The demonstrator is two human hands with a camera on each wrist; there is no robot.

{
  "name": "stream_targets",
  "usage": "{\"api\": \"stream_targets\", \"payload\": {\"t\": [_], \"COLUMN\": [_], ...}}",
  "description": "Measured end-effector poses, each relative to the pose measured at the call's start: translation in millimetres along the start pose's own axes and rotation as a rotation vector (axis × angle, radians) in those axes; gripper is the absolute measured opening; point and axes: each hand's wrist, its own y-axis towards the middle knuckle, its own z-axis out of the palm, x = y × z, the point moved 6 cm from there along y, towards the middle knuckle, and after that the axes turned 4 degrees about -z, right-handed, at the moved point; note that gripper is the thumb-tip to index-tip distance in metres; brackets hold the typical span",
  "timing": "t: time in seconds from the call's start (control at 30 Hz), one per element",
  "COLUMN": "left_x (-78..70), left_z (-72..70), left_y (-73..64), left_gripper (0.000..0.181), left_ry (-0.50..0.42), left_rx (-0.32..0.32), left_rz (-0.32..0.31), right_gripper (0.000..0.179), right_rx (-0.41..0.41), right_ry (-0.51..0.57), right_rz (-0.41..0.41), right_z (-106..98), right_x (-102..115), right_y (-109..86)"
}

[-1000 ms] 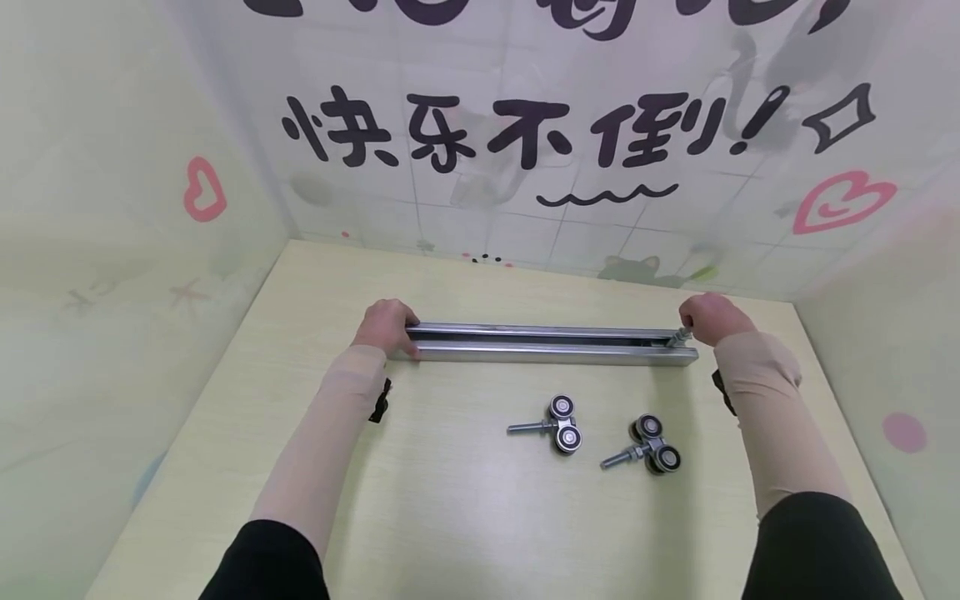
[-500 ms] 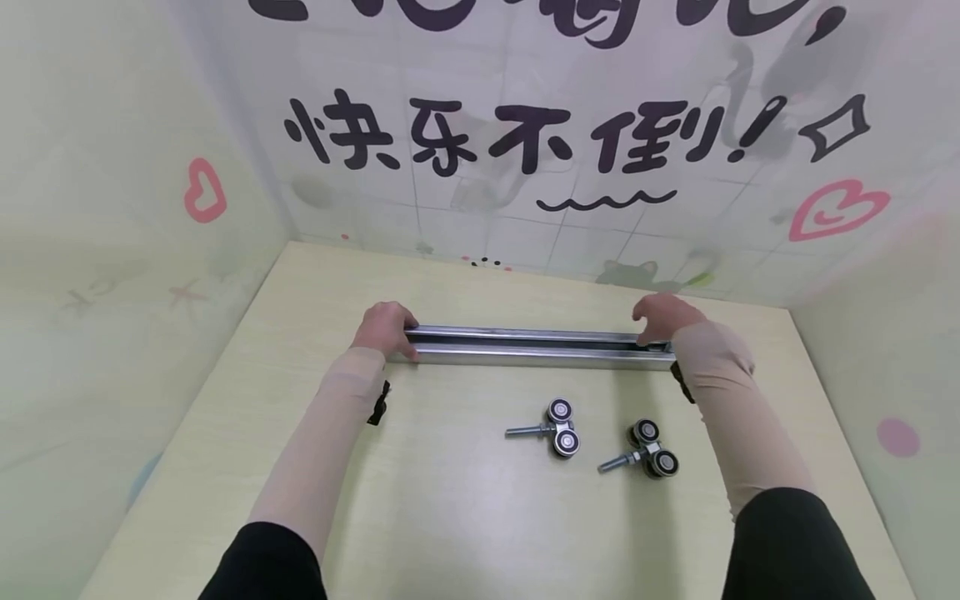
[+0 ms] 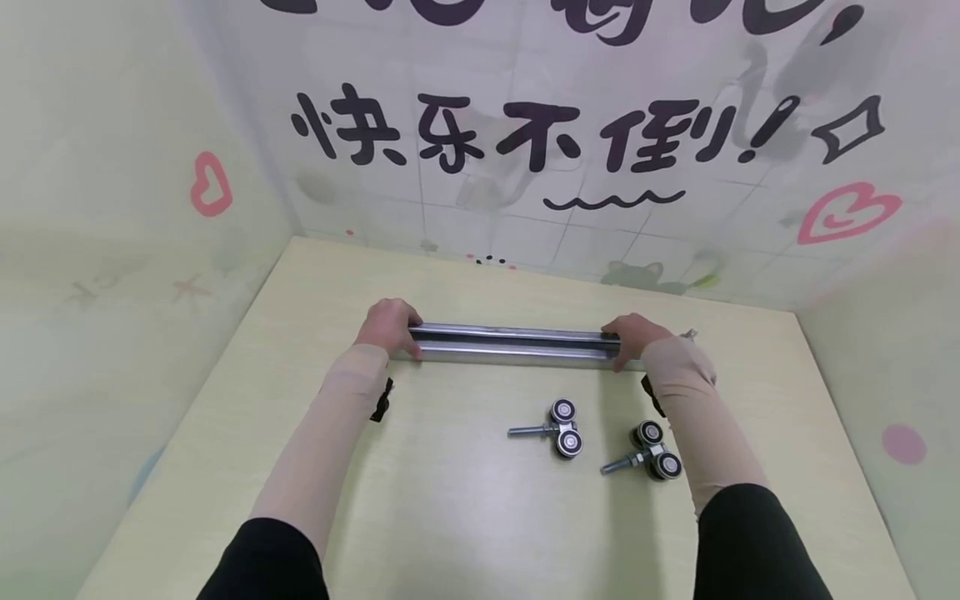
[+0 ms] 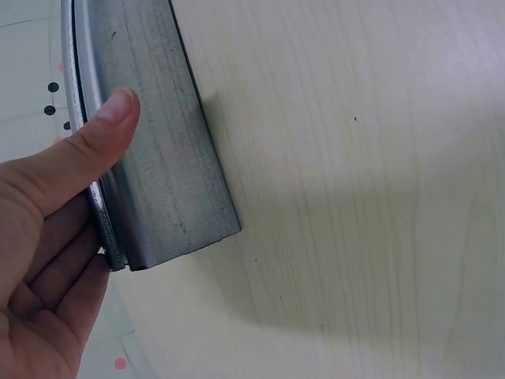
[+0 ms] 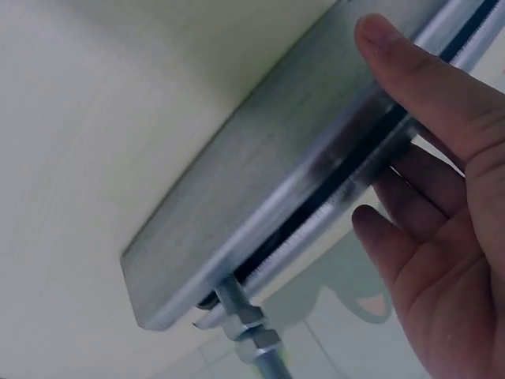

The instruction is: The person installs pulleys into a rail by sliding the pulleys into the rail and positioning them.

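Note:
A slotted metal rail [image 3: 510,353] lies crosswise on the table, its slot facing up. At its left end my left hand [image 3: 388,325] grips it, thumb [image 4: 102,130] on the near wall and fingers on the far side. My right hand [image 3: 634,335] holds the rail toward its right end, the thumb [image 5: 410,71] over the near wall and fingers along the far one. A threaded bolt with nuts [image 5: 256,335] sticks out of the slot at the right end; what it joins inside the rail is hidden.
Two trolley rollers with threaded bolts, a left one [image 3: 562,429] and a right one [image 3: 651,454], lie on the pale wooden table [image 3: 465,500] nearer me. A printed back wall [image 3: 480,225] and side walls enclose the table.
My right hand has let go of the bolt at the rail's right end, moved left, and taken hold of the rail. The left hand has kept its grip.

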Motion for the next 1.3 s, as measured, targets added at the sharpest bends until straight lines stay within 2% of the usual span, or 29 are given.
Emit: {"api": "stream_targets", "payload": {"t": [0.23,0.4,0.6,0.9,0.97,1.03,1.1,1.2,1.23,1.3], "left_x": [-2.7,-1.4,1.6,-10.8,-12.8,-18.9,-29.1,-50.0,-57.5,-71.2], "left_z": [-0.6,0.5,1.6,7.9,10.4,11.6,14.3,27.2,35.1,56.3], "left_y": [0.7,1.4,2.4,-0.9,-2.2,-6.3,-13.2,-30.9,-37.3,-49.8], "left_gripper": [0.055,0.055,0.056,0.054,0.056,0.058,0.058,0.051,0.049,0.044], "left_ry": [0.015,0.022,0.01,0.045,0.06,0.097,0.126,0.107,0.081,0.024], "left_rx": [-0.006,-0.004,0.007,0.068,0.063,0.009,-0.084,-0.179,-0.18,-0.121], "left_rz": [0.014,0.016,0.016,0.052,0.057,0.075,0.105,0.156,0.182,0.233], "right_gripper": [0.068,0.066,0.065,0.065,0.066,0.067,0.067,0.068,0.068,0.068], "right_rx": [-0.097,-0.134,-0.148,-0.143,-0.134,-0.128,-0.126,-0.126,-0.128,-0.134], "right_ry": [0.039,0.069,0.084,0.108,0.116,0.12,0.12,0.128,0.127,0.135], "right_rz": [-0.037,-0.024,0.013,0.068,0.08,0.09,0.096,0.1,0.097,0.098], "right_z": [3,5,9,7,6,6,7,7,7,7], "right_x": [-7,-9,-10,-8,-9,-10,-11,-12,-12,-11], "right_y": [6.7,7.6,10.0,6.6,6.6,6.3,6.6,7.3,7.6,7.6]}}
